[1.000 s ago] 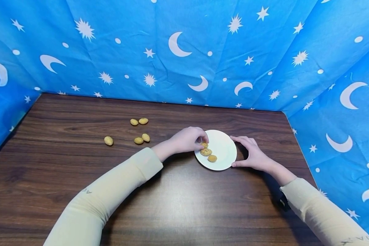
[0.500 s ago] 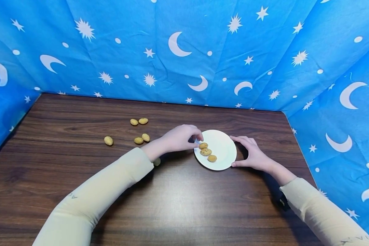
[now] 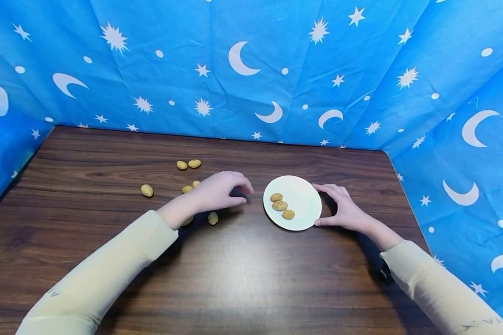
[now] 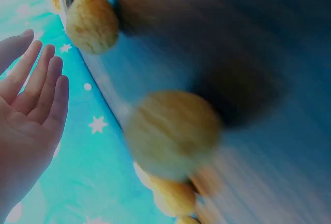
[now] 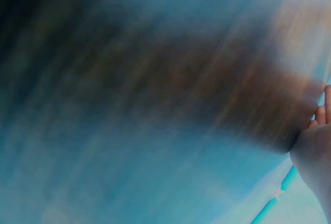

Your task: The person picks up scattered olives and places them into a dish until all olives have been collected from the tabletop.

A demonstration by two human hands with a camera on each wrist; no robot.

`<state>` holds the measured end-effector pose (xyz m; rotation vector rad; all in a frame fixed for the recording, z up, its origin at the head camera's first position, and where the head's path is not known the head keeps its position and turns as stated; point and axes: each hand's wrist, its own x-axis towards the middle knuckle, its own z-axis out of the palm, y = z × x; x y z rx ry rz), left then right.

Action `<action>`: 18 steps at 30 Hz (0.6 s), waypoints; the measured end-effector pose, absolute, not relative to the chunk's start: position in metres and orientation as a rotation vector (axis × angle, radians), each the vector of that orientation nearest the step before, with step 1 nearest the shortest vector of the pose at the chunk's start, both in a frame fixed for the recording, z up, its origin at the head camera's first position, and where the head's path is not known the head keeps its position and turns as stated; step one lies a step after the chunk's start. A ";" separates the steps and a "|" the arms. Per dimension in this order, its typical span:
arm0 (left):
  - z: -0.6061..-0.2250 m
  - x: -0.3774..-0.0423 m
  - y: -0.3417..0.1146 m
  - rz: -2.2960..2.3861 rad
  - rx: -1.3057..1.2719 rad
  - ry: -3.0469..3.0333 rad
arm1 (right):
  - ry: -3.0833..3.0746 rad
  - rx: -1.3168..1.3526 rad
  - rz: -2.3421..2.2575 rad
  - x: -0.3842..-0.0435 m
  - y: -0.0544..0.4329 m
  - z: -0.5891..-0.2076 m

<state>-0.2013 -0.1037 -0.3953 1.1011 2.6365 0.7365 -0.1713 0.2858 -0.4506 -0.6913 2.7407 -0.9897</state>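
Three small yellow potatoes (image 3: 279, 205) lie in a slanting row on the left part of a round white plate (image 3: 306, 204). The left hand (image 3: 222, 190) is over the table left of the plate, fingers loosely bent, with nothing between thumb and fingers. A single potato (image 3: 213, 218) lies just below that hand, and another (image 3: 187, 221) is partly covered by the wrist. At the plate's right rim, the right hand (image 3: 343, 209) has its thumb and fingers spread, fingertips touching the edge. In the left wrist view the left hand (image 4: 31, 110) appears beside a blurred potato (image 4: 173, 133).
More potatoes lie on the dark wooden table (image 3: 251, 279) to the left: a pair (image 3: 194, 164) toward the back, a potato (image 3: 147, 190) farther left, and two beside the left forearm. A blue cloth (image 3: 251, 93) with moons and stars hangs behind and at both sides.
The left hand has let go of the top potato on the plate and moved left, away from it. Potatoes beneath its arm have come into view. The right hand stays at the rim.
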 end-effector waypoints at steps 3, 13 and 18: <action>-0.399 -0.198 -0.114 0.742 1.092 2.647 | 2.745 -0.702 -0.990 -0.171 0.286 -0.451; -0.405 -0.183 -0.142 0.782 1.040 2.630 | 2.751 -0.703 -0.993 -0.170 0.285 -0.448; -0.407 -0.178 -0.153 0.749 1.020 2.654 | 2.747 -0.700 -0.996 -0.172 0.286 -0.450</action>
